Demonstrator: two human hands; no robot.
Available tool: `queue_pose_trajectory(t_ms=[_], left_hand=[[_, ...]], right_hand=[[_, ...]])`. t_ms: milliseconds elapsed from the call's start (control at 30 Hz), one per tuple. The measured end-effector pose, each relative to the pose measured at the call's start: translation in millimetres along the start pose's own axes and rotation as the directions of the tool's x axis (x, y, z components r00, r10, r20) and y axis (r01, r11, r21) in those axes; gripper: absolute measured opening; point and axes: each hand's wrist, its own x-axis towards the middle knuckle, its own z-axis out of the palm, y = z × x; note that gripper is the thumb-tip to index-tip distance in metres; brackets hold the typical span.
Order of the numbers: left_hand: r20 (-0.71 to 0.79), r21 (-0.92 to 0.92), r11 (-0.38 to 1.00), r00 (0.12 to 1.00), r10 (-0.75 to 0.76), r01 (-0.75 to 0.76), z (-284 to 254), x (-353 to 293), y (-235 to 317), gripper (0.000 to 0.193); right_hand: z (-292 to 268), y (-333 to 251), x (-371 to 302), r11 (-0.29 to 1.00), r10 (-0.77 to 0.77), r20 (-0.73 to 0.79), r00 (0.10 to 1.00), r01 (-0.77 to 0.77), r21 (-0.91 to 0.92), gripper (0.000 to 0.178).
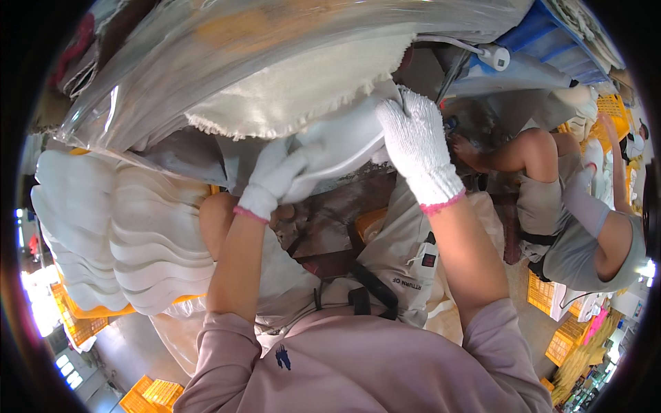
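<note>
A smooth white curved piece lies tilted in front of me, below the frayed edge of a cream cloth. My right hand, in a white knit glove with a pink cuff, grips its right end, fingers over the far side. At the left end, my gloved left hand is closed on the piece; motion blurs its fingers. The cloth lies over a large rounded form wrapped in clear plastic. What exactly the piece is, I cannot tell.
Stacked white wavy-edged pieces stand close at my left, on a yellow crate. At the right another person sits with bare knees. A white cable device and a blue plastic container are at the back right.
</note>
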Motion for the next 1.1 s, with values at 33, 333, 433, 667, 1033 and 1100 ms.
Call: queue_pose_trajectory(t_ms=[33,333,433,667,1033,1100], left_hand=[[0.039,0.074,0.991,0.993,0.113,-0.116,0,-9,-3,0.062],[-0.06,-0.69,0.722,0.998,0.013,-0.051,112,-13,27,0.041],[-0.095,-0.915,0.398,0.994,-0.045,-0.069,141,-4,56,0.045],[-0.026,-0.961,0.277,0.998,-0.053,-0.01,163,50,59,0.045],[-0.206,0.541,0.84,0.975,0.082,0.043,26,23,-8,0.061],[-0.204,0.058,0.98,0.959,0.197,-0.189,23,-2,-14,0.05]], right_hand=[[2,0,8,0.986,0.129,0.012,0.992,-0.129,0.103,0.029],[-56,-54,-24,0.58,0.556,0.403,0.727,-0.686,0.438,0.061],[-89,-78,-66,0.714,0.578,0.249,0.777,-0.63,0.306,0.071],[-49,-50,-61,0.73,0.645,-0.156,0.748,-0.543,0.416,0.073],[-11,-1,9,0.708,0.616,0.076,0.784,-0.593,0.383,0.046],[-2,1,16,0.756,0.54,0.072,0.839,-0.521,0.396,0.047]])
